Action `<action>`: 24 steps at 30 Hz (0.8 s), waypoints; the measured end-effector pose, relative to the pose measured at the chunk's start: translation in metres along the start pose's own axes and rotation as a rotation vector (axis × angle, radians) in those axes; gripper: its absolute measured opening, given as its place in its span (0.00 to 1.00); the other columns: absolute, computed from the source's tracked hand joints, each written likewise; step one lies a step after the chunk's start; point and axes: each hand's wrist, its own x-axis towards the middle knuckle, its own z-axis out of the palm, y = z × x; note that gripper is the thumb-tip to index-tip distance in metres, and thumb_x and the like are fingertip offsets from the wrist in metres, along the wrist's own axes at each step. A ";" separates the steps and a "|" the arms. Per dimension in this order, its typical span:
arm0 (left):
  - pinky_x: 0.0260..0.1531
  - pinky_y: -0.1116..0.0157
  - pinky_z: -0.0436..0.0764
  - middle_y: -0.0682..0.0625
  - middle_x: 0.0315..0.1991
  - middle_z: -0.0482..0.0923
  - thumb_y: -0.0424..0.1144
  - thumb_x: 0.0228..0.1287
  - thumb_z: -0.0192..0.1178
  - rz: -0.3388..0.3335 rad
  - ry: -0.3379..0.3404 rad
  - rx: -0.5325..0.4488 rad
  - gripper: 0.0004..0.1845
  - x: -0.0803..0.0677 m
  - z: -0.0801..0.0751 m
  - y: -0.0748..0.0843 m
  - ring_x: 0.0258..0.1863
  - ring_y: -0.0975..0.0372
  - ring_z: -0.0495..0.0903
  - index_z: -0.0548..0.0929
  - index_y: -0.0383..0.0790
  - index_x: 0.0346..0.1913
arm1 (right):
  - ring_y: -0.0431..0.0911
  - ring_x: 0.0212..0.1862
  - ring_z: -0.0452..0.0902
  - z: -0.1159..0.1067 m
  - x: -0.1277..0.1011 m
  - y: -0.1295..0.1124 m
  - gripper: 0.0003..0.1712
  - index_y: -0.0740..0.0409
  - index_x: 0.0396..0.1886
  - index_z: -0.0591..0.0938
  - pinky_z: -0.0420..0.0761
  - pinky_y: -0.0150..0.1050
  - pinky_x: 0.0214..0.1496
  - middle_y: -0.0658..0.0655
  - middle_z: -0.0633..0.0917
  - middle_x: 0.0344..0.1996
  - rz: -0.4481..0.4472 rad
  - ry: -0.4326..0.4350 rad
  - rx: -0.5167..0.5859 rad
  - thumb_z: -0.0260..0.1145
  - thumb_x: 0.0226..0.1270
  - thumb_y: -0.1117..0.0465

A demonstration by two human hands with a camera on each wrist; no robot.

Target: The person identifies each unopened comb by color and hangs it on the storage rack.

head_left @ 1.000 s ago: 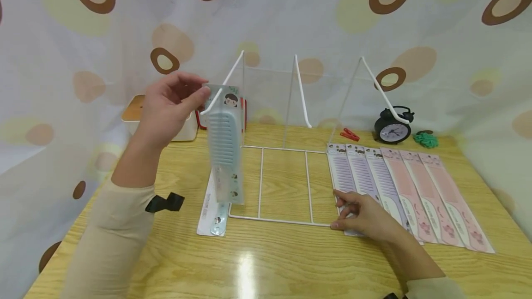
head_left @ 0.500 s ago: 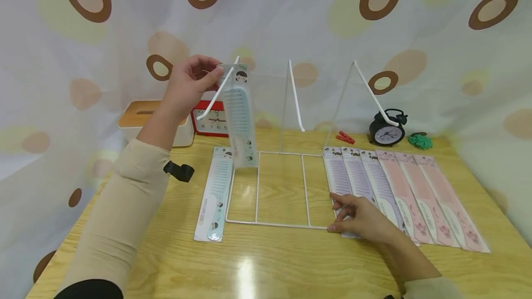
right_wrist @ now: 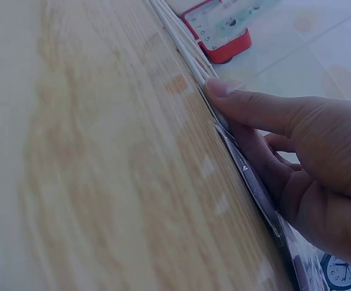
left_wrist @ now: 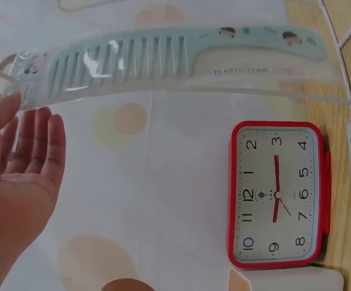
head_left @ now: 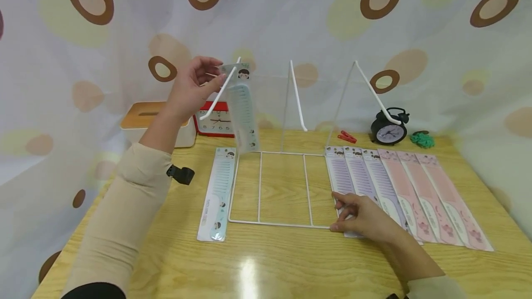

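My left hand (head_left: 193,86) pinches the top corner of a light-blue comb in a clear packet (head_left: 243,110). The packet hangs upright on the left hook (head_left: 213,103) of a white wire display rack (head_left: 259,188); the hook passes through its top. Its teeth and printed handle show in the left wrist view, the packet's top beside my thumb. My right hand (head_left: 365,218) holds the right front side of the rack's base, thumb at the corner and index finger further back. A second packaged blue comb (head_left: 217,195) lies left of the base.
Packaged purple combs (head_left: 360,170) and pink combs (head_left: 434,197) lie in a row to the right. Behind are a tissue box (head_left: 141,116), a red clock (head_left: 214,121), a red clip (head_left: 347,137), a black alarm clock (head_left: 388,128) and a green tangle (head_left: 422,140). Two other hooks hold nothing.
My left hand has moved right, up and back with the packaged blue comb, sliding it further along the left hook. The right hand stays on the rack's base.
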 end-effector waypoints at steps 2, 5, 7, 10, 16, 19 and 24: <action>0.50 0.72 0.81 0.50 0.53 0.77 0.38 0.70 0.63 -0.009 0.005 0.006 0.22 -0.004 -0.001 -0.004 0.52 0.59 0.78 0.72 0.44 0.64 | 0.38 0.35 0.83 0.000 0.001 0.000 0.51 0.76 0.71 0.64 0.79 0.27 0.40 0.60 0.79 0.44 -0.001 -0.001 0.005 0.79 0.54 0.57; 0.55 0.72 0.79 0.47 0.59 0.74 0.34 0.69 0.62 -0.032 0.025 -0.003 0.27 -0.016 -0.005 -0.016 0.59 0.57 0.75 0.67 0.45 0.68 | 0.38 0.35 0.83 0.001 0.003 0.000 0.51 0.75 0.71 0.65 0.79 0.27 0.41 0.59 0.80 0.45 0.013 0.004 -0.005 0.80 0.54 0.56; 0.56 0.72 0.78 0.45 0.61 0.73 0.34 0.68 0.64 -0.061 0.032 -0.002 0.30 -0.026 -0.008 -0.027 0.60 0.55 0.75 0.65 0.45 0.69 | 0.38 0.35 0.83 0.001 0.003 0.000 0.52 0.74 0.71 0.65 0.79 0.27 0.41 0.59 0.80 0.45 0.017 0.007 -0.015 0.80 0.54 0.55; 0.54 0.73 0.77 0.46 0.63 0.71 0.38 0.66 0.67 -0.102 0.003 0.038 0.35 -0.042 -0.013 -0.047 0.60 0.55 0.74 0.64 0.47 0.72 | 0.38 0.35 0.83 0.001 0.003 0.002 0.52 0.74 0.71 0.66 0.79 0.27 0.43 0.58 0.81 0.45 0.029 0.020 -0.033 0.80 0.53 0.54; 0.59 0.67 0.79 0.45 0.74 0.58 0.35 0.60 0.72 -0.174 -0.223 0.054 0.49 -0.066 -0.021 -0.092 0.70 0.49 0.64 0.53 0.50 0.78 | 0.38 0.35 0.83 0.000 0.000 0.003 0.51 0.74 0.71 0.65 0.80 0.27 0.43 0.59 0.80 0.45 0.021 0.026 -0.022 0.80 0.54 0.55; 0.63 0.55 0.77 0.44 0.79 0.49 0.32 0.58 0.73 -0.235 -0.357 0.054 0.56 -0.075 -0.023 -0.114 0.74 0.45 0.59 0.45 0.52 0.81 | 0.38 0.35 0.83 0.000 -0.002 0.002 0.51 0.75 0.71 0.65 0.80 0.27 0.43 0.59 0.80 0.45 0.009 0.023 -0.006 0.80 0.54 0.56; 0.65 0.48 0.74 0.43 0.81 0.42 0.35 0.58 0.73 -0.337 -0.467 0.033 0.58 -0.084 -0.019 -0.143 0.74 0.41 0.60 0.42 0.49 0.81 | 0.37 0.34 0.83 0.001 -0.008 0.000 0.51 0.76 0.71 0.65 0.80 0.28 0.41 0.61 0.80 0.45 -0.004 0.011 0.003 0.79 0.54 0.57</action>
